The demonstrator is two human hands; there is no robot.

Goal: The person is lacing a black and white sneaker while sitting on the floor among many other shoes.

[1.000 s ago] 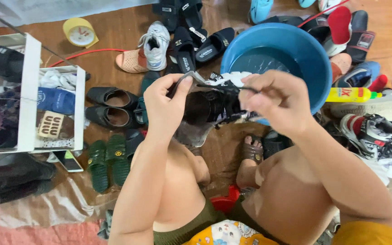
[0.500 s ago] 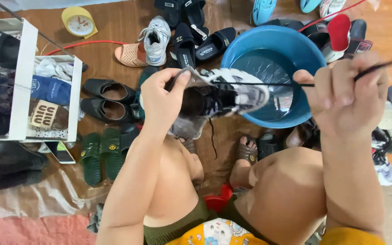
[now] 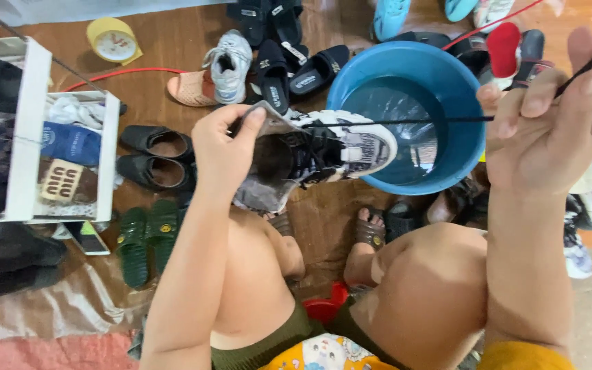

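Sneaker [image 3: 323, 154] clenched in left hand [image 3: 224, 147] grip; right hand [image 3: 549, 123] grip pinching black lace [image 3: 419, 120] taut.

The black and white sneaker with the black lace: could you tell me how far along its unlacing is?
Done: a long stretch of the thin black shoelace is drawn out taut. In hand: the left hand grips the black and white sneaker by its collar; the right hand pinches the lace. Left: the lace remains threaded at the front eyelets.

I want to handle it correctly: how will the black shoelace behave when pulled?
The black shoelace is probably floppy: only tension between the right hand and the sneaker keeps it straight. Thin, probably light; released, it would likely droop.
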